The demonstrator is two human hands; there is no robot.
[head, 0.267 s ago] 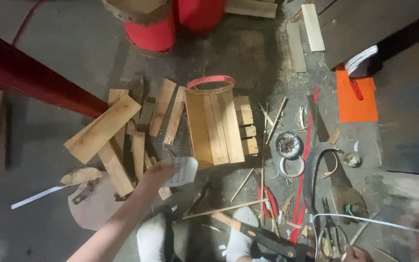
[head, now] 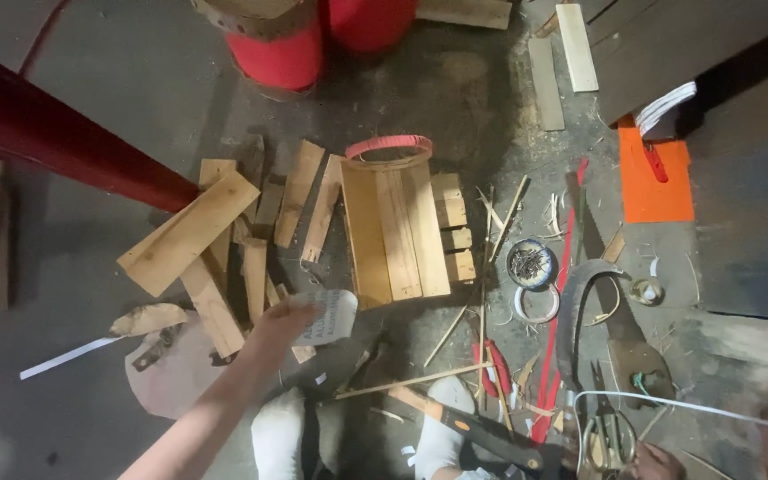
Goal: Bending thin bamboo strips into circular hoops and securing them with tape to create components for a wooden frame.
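Observation:
My left hand [head: 279, 322] reaches in from the bottom left and holds a small grey printed card [head: 329, 316] just above the floor. It hovers by the near left corner of a flat panel of wooden slats [head: 393, 233], which has a pink ring [head: 390, 148] at its far end. Loose wooden planks [head: 190, 233] lie scattered to the left of my hand. Only a sliver of my right hand [head: 657, 462] shows at the bottom right edge, next to scissors [head: 606, 428] and a white strip [head: 695, 406]. Its fingers are hidden.
A round tin of nails [head: 531, 262] and a curved blade [head: 580, 307] lie right of the panel. Red buckets [head: 282, 55] stand at the back, with a red beam [head: 55, 142] to the left and an orange sheet [head: 655, 184] to the right. My socked feet [head: 279, 437] are below.
The left hand with the card has barely shifted; the view has tilted slightly.

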